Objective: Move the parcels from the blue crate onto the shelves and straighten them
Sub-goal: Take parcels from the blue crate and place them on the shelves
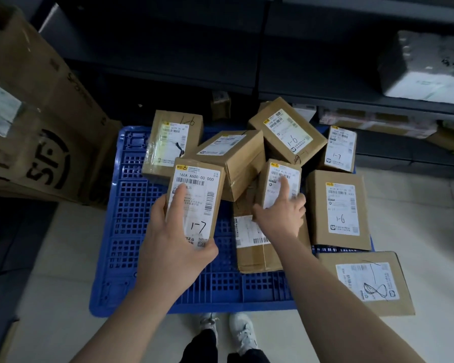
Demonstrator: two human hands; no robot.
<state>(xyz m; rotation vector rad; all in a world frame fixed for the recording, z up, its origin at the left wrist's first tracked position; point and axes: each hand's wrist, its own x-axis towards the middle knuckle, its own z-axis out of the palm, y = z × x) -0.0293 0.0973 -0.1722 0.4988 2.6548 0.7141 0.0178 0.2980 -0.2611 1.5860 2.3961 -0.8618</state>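
Several brown cardboard parcels with white labels lie heaped on the blue crate [131, 231] on the floor. My left hand [173, 247] grips a parcel marked 1-7 [202, 184] from below, lifted above the crate's left part, its label facing me. My right hand [281, 216] grips a smaller parcel [275, 176] in the middle of the heap, forefinger lying along its label. Two parcels marked 1-6 [338, 208] [288, 132] lie to the right and behind. The dark metal shelves [325, 98] run across the back.
A big cardboard box with an SF logo [37, 142] stands at the left beside the crate. A grey wrapped parcel [425, 66] sits on the right shelf. One flat parcel [367, 281] lies on the tiled floor at the crate's right front. My feet [228, 334] stand before the crate.
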